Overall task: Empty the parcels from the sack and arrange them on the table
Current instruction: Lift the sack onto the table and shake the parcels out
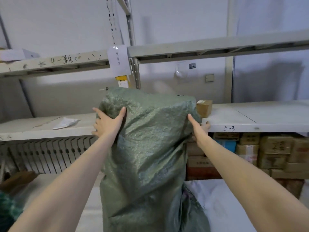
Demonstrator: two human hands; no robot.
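While the sack (150, 139) is stood on end at the centre of the frame, its foot on the white worktop (225, 206), its upper left corner is gripped by the left hand (108, 122) and its upper right edge by the right hand (199, 129). No parcel is seen laid out, so emptying is judged barely begun. "4-" is scrawled on the shelf beam (50, 64) at upper left, "货架 3" is printed on the paper sign (119, 59) at centre, and "5-3" is written on the shelf edge (250, 128) at right.
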